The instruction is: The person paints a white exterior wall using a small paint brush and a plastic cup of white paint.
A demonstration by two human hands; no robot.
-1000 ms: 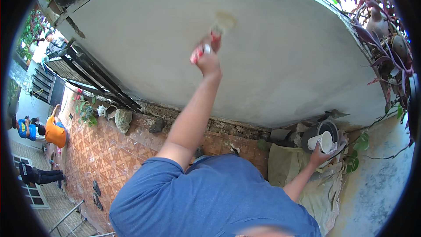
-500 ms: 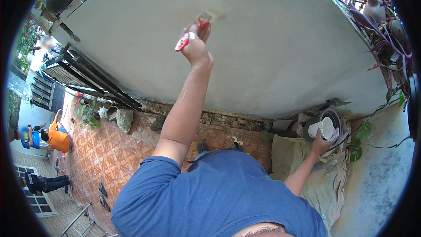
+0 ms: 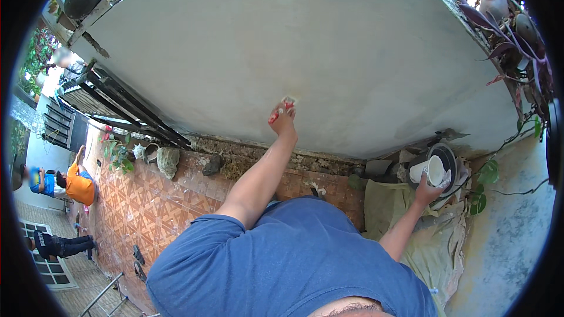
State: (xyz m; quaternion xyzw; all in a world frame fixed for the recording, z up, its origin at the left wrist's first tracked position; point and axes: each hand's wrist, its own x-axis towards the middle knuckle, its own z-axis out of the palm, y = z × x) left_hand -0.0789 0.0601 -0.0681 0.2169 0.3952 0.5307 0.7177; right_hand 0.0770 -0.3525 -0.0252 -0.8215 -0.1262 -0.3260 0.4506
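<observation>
A red-handled paintbrush (image 3: 288, 103) is gripped in my left hand (image 3: 284, 122), its bristle end against the lower part of the pale grey-white wall (image 3: 235, 53). Its handle end sticks out on the left side of the fist. Off to the right, the fingers of my right hand (image 3: 427, 192) are wrapped round a white tub (image 3: 435, 170) with its mouth facing up. What the tub holds is hard to make out. Just behind it a dark bucket (image 3: 447, 154) stands by the wall's foot.
A crumpled pale cloth (image 3: 388, 211) covers the floor at right. Purple-leaved plants (image 3: 505, 41) hang over the wall's right end. A black metal frame (image 3: 126, 103) leans at left, near rocks (image 3: 168, 163). Several people stand or sit far left, one in an orange shirt (image 3: 79, 188).
My left hand has brought the paintbrush down the wall and slightly right, from high up to near the base. The right hand and white tub have hardly moved.
</observation>
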